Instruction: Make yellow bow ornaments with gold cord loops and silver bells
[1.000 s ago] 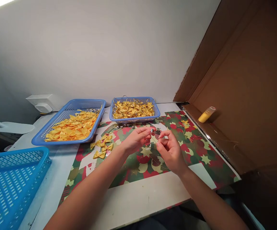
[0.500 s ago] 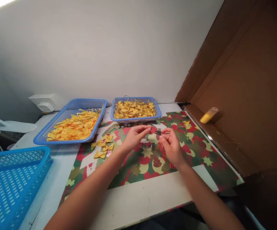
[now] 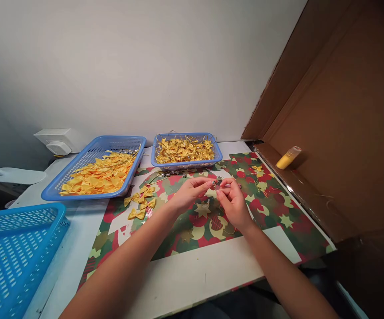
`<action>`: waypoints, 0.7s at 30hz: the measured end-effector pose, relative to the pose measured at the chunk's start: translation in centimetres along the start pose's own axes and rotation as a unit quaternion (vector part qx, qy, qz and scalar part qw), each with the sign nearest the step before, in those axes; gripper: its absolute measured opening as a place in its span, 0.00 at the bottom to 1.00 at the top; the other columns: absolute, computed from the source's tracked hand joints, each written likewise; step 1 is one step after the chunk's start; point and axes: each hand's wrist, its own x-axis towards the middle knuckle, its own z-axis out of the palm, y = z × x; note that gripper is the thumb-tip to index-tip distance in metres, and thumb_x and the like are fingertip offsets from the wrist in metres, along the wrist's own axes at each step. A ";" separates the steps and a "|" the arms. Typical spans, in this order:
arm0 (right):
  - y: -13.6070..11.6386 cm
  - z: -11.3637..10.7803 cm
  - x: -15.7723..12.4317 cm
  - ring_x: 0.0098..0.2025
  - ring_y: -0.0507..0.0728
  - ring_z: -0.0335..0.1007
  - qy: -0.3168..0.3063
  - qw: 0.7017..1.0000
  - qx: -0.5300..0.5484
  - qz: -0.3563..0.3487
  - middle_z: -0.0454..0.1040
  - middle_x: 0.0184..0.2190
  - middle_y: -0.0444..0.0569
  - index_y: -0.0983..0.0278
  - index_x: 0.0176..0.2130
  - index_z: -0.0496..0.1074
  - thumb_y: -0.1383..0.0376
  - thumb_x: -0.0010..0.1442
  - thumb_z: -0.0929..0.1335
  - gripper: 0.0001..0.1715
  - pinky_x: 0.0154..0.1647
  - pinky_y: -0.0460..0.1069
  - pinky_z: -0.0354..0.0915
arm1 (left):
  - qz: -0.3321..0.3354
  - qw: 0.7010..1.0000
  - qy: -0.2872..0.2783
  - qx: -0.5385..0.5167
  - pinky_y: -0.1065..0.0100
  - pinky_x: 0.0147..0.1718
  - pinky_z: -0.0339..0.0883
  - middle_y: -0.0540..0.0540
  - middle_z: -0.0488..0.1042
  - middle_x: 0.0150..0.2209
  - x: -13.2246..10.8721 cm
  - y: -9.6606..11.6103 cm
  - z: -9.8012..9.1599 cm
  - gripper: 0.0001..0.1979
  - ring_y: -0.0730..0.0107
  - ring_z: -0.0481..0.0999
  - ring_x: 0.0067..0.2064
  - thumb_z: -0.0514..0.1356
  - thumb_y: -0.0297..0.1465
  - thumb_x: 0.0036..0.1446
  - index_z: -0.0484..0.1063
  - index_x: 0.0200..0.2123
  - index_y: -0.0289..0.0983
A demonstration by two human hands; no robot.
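My left hand [image 3: 193,193] pinches a small silver bell [image 3: 213,183] between thumb and forefinger. Close against it, my right hand [image 3: 233,201] is closed on a slim dark tool [image 3: 220,181], mostly hidden by the fingers; its kind is unclear. Both sets of fingertips nearly meet over the patterned sheet. A thin gold cord [image 3: 230,231] hangs in a loop below the right hand. Several yellow bows [image 3: 136,214] lie left of my left hand. Beyond the hands, a row of loose silver bells [image 3: 168,174] rests before the smaller basket.
A blue basket [image 3: 50,193] holds yellow ribbon pieces; a smaller blue basket [image 3: 220,158] holds bows with gold cords. At left are a bright blue basket [image 3: 59,217] and a white lamp base [image 3: 19,176]. A yellow-filled bottle [image 3: 288,158] stands by the cardboard wall [image 3: 341,124].
My two hands have come closer together, bringing the dark tool up to the bell. The right fingers now cover more of the tool. The camera view has shifted slightly.
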 end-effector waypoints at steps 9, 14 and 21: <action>0.2 0.5 0.0 0.25 0.49 0.63 0.003 0.999 0.035 -0.030 0.68 0.22 0.38 0.60 0.46 0.58 0.57 0.66 0.64 0.12 0.28 0.44 0.59 | 0.073 0.997 0.003 0.002 0.69 0.36 0.66 0.45 0.75 0.37 -0.5 1.1 0.4 0.14 0.69 0.72 0.38 0.70 0.41 0.47 0.81 0.33 0.37; -0.3 0.8 -0.1 0.29 0.51 0.69 -0.021 0.998 0.058 -0.022 0.73 0.27 0.41 0.58 0.47 0.63 0.56 0.66 0.65 0.13 0.30 0.46 0.65 | 0.147 0.987 0.000 0.061 0.67 0.36 0.67 0.45 0.71 0.38 -1.2 2.9 0.7 0.10 0.67 0.72 0.39 0.69 0.37 0.50 0.79 0.28 0.36; -4.2 0.6 0.9 0.53 0.57 0.68 -0.038 0.985 -0.080 -0.145 0.75 0.46 0.47 0.57 0.38 0.76 0.60 0.64 0.68 0.06 0.55 0.55 0.63 | 0.310 0.913 0.039 0.263 0.62 0.48 0.65 0.46 0.70 0.38 -3.5 7.1 0.6 0.05 0.68 0.71 0.44 0.64 0.32 0.57 0.77 0.30 0.38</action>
